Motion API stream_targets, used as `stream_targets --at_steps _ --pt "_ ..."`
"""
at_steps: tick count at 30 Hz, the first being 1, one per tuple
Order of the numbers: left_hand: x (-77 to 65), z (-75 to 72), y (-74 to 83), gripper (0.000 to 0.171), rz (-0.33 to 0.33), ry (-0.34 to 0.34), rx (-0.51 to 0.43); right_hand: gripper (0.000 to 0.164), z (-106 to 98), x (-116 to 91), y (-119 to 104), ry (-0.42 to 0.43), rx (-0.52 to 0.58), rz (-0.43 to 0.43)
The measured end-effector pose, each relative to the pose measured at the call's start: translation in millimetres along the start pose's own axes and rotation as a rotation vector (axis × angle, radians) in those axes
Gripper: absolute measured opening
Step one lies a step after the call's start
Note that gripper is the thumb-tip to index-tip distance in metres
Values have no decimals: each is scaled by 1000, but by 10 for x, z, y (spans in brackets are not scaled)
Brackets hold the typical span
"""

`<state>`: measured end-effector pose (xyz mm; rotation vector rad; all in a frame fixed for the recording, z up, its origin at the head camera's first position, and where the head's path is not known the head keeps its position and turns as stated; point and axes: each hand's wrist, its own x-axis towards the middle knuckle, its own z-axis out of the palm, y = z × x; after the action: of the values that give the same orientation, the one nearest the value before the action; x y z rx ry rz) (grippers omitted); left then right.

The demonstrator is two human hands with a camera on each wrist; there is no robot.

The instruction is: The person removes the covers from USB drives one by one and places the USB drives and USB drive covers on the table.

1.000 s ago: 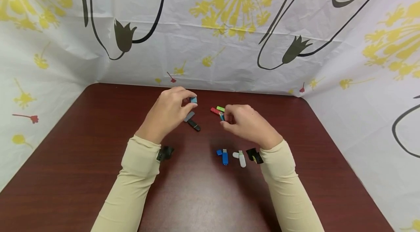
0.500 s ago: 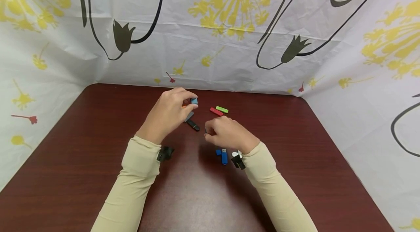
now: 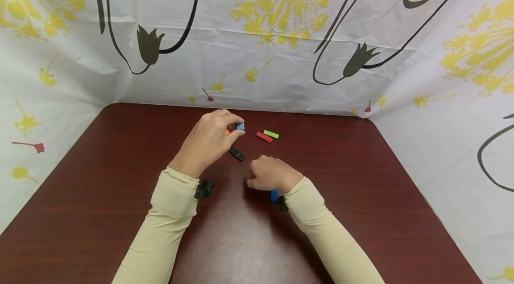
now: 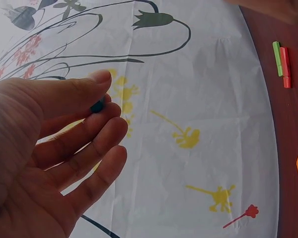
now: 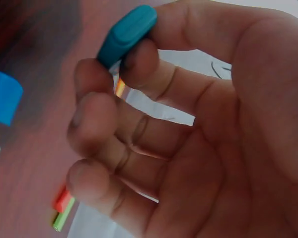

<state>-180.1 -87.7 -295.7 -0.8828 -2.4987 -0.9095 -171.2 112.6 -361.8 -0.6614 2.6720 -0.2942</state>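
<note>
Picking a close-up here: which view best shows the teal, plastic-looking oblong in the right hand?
The right wrist view: the teal oblong is large there, only partly covered by the right hand. In the head view that hand hides it; the left wrist view doesn't show it, only a different small teal piece in the left hand.

Dark reddish-brown bench (image 3: 341,154), kinda shiny up front, with wrinkly white flower-print sheeting (image 3: 217,52) around three sides.
</note>
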Motion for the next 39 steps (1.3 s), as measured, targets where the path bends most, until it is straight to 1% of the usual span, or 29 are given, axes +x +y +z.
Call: stream_targets --at_steps 1,3,5,7,8,10,12,14,17,21,22,24,27,31,33,35,36,38,39 --pt "-1 -1 3 22 0 0 1 45 78 60 71 -2 -22 -9" --pt "-1 -6 12 22 0 0 2 43 162 140 112 -40 -40 8" --pt "-1 -7 13 22 1 -3 1 42 309 253 216 -51 -71 0" --pt "0 -7 15 21 1 -6 3 44 350 274 205 -66 -73 4" --pt "1 -5 13 21 2 -7 4 45 311 241 129 -81 -61 25" --pt "1 -4 11 21 0 -10 2 47 286 195 53 -75 -55 27" --pt "1 -5 15 21 -2 -11 0 49 181 94 -102 -97 -32 62" --pt "2 -2 11 21 -2 -12 -2 48 173 76 -150 -109 -30 81" --pt "3 4 11 20 1 -9 0 44 279 160 -84 -119 -58 95" --pt "-1 15 9 21 6 -9 4 36 590 422 218 -97 -97 79" --pt "-2 18 9 21 8 -10 3 35 637 468 266 -99 -89 83" --pt "-4 21 11 21 13 -10 5 34 753 564 390 -87 -98 66" --pt "-3 25 14 20 19 -7 6 34 792 612 438 -93 -111 54" --pt "-3 30 11 20 25 -2 7 34 791 607 429 -97 -125 57" --pt "-4 26 13 20 25 -2 7 37 778 581 408 -100 -118 58" --pt "-4 28 11 19 25 -4 6 41 662 479 283 -112 -109 69" --pt "-4 26 15 20 23 -6 6 42 610 429 243 -107 -105 53" --pt "-4 26 18 20 22 -9 7 45 421 278 89 -118 -75 53" --pt "-3 26 18 20 22 -11 8 46 317 190 12 -109 -60 49"
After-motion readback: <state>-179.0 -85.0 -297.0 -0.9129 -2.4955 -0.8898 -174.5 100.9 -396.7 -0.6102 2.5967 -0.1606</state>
